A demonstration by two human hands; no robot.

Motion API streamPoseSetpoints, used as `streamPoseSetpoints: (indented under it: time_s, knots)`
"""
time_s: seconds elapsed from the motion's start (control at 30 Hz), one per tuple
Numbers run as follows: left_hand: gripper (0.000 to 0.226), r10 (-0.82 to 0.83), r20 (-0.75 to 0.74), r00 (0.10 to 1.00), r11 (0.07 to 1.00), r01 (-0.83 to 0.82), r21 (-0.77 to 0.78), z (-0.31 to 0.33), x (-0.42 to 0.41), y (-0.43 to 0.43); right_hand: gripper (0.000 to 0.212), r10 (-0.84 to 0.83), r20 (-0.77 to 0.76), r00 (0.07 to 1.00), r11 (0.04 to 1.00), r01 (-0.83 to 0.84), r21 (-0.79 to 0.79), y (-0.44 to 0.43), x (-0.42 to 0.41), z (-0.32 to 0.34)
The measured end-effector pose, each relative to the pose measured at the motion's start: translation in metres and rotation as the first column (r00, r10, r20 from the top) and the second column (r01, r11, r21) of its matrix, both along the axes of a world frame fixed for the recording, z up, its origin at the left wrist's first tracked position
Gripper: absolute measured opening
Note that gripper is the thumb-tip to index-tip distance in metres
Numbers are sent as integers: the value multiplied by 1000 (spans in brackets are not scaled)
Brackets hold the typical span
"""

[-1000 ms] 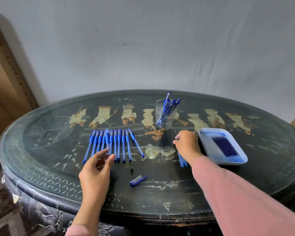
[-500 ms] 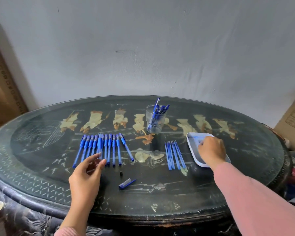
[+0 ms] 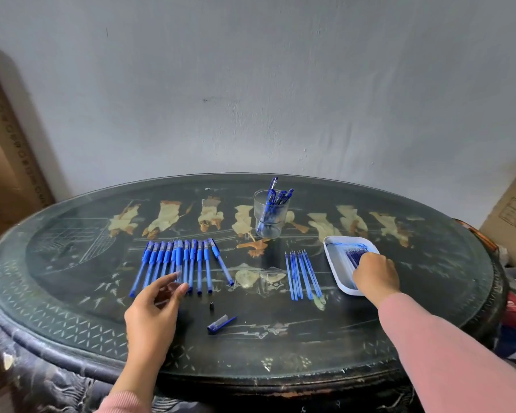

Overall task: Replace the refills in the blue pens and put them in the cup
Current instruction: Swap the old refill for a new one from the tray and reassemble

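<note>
Head view: left hand (image 3: 154, 305) is pinching a clear barrel (image 3: 178, 277) by the blue pens (image 3: 185, 263) left of the cup (image 3: 270, 222), right hand (image 3: 376, 274) is sitting in the tray (image 3: 335, 263) right of it, can't tell its fingers' grip

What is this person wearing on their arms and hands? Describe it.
Long pink sleeves cover both arms. The right sleeve reaches the wrist; of the left sleeve only the cuff shows at the bottom edge. The left hand and right hand are bare: no gloves, rings or watch visible.
</note>
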State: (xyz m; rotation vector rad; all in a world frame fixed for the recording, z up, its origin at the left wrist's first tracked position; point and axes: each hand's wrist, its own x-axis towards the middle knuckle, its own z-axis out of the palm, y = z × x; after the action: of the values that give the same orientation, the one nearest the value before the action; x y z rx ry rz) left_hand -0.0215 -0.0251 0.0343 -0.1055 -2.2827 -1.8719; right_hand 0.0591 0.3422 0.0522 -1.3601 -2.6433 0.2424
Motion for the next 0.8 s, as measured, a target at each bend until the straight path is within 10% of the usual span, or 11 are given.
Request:
streamPoseSetpoints:
  time_s: [0.3,0.5,0.63,0.8]
  knots:
    - [22,0,-23,1000,999,0,-34,-2,0,-2,14,-52,-228,972,993,25,-118,-1,-3,10]
    - [23,-3,-36,999,1000,3,-26,-4,2,0,28,-20,-607,795,972,-127,-199,-30,-12,42]
    - [25,-35,-74,997,999,33,-24,-5,3,1,23,-175,-808,562,781,-420,-462,-87,-19,61]
    - [25,-68,-91,994,998,66,-26,-13,4,-1,5,-181,-857,482,473,-721,-506,-168,-24,68]
